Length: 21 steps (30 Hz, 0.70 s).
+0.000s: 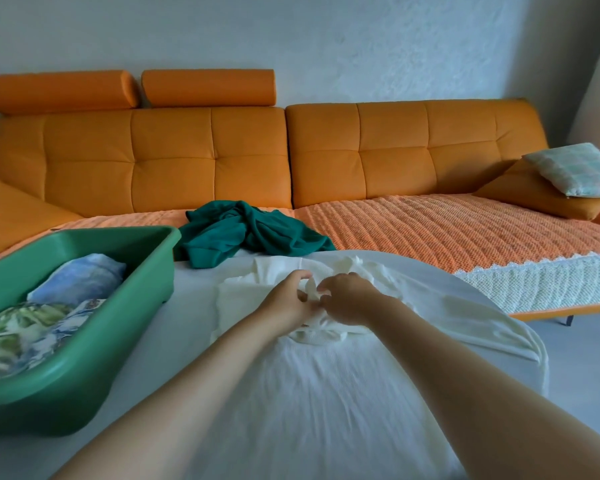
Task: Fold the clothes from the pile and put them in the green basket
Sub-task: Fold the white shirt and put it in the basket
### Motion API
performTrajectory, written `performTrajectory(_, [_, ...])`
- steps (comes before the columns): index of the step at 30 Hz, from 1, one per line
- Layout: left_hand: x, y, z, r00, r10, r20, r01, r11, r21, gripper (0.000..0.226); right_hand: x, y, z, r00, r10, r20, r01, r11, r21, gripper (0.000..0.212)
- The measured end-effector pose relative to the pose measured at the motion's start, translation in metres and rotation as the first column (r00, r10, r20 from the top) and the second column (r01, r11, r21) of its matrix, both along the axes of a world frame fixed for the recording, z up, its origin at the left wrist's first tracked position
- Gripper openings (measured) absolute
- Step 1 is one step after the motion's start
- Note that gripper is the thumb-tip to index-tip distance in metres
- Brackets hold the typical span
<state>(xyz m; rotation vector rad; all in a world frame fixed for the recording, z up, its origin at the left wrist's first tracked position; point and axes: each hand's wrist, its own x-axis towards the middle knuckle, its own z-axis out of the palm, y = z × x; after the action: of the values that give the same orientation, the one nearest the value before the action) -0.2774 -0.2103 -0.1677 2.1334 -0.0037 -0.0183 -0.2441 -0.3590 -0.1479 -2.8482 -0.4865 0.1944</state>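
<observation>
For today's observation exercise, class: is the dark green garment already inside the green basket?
No: the dark green garment lies crumpled on the orange sofa cover, outside the green basket, which holds patterned cloth.

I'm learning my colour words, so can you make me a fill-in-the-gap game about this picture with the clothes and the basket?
1. The left hand and the right hand pinch the spread-out garment, which is ____.
2. The crumpled garment beyond it is dark ____.
3. The basket holding the folded clothes stands on the person's ____ side.
4. The sofa behind is ____.
Missing words: white, green, left, orange.
</observation>
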Motion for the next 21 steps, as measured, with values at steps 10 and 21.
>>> performTrajectory(10, [0.006,-0.006,0.004,0.967,-0.054,0.251,0.078,0.993,-0.087,0.049,0.014,-0.043,0.002,0.992,-0.079,0.099,0.086,0.994,-0.067,0.025])
performTrajectory(21, [0.011,-0.035,-0.007,0.942,-0.319,-0.101,0.330,0.935,0.130,0.045,0.016,-0.082,0.001,0.940,-0.140,0.311,0.238,0.923,-0.304,0.052])
